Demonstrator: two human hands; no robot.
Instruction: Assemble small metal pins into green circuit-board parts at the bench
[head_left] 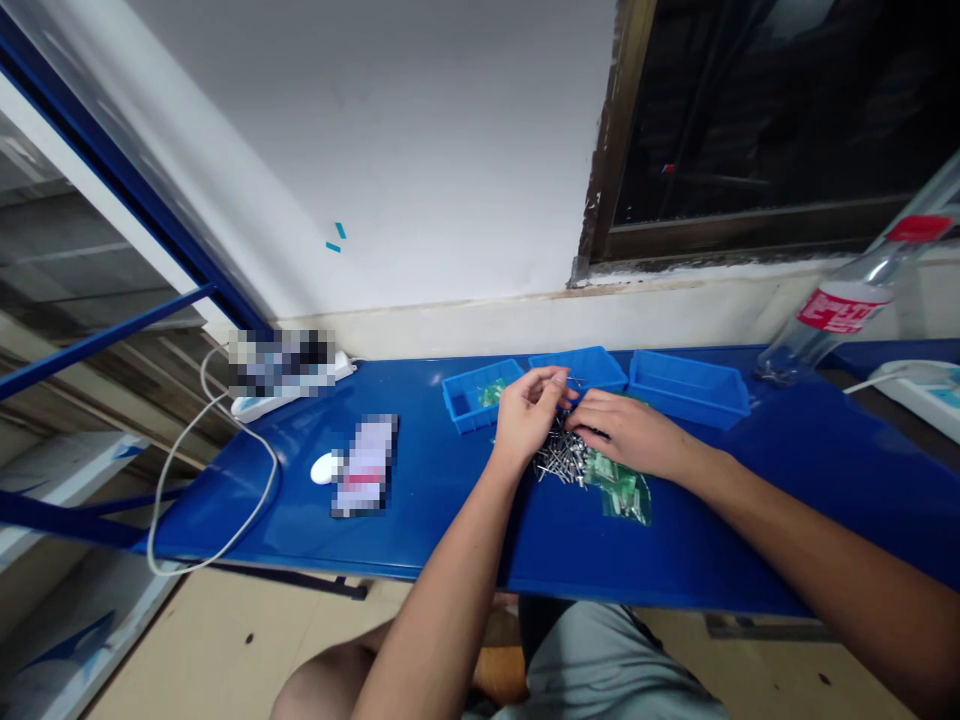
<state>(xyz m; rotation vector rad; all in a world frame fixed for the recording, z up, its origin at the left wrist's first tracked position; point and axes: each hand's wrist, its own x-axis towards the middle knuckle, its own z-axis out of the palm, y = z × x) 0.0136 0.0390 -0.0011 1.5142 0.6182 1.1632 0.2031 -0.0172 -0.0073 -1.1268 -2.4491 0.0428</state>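
Note:
Over a loose pile of thin metal pieces (559, 458) on the blue table, my left hand (529, 410) is closed in a pinch, with a thin metal piece showing at its fingertips. My right hand (611, 425) reaches into the pile from the right, its fingers bent together; what they hold, if anything, is hidden. Green-tinted plastic bags (626, 495) with small parts lie beside the pile, partly under my right hand. Behind my hands stand a left blue tray (465, 400) with a green bag in it, a middle blue tray (592, 368) and a right blue tray (690, 388).
A clear bottle (832, 310) with a red cap stands at the back right. On the left of the table (442, 510) lie a blurred flat item (367, 465), a white round object (326, 468) and a power strip (259, 405) with a looping white cable (156, 500).

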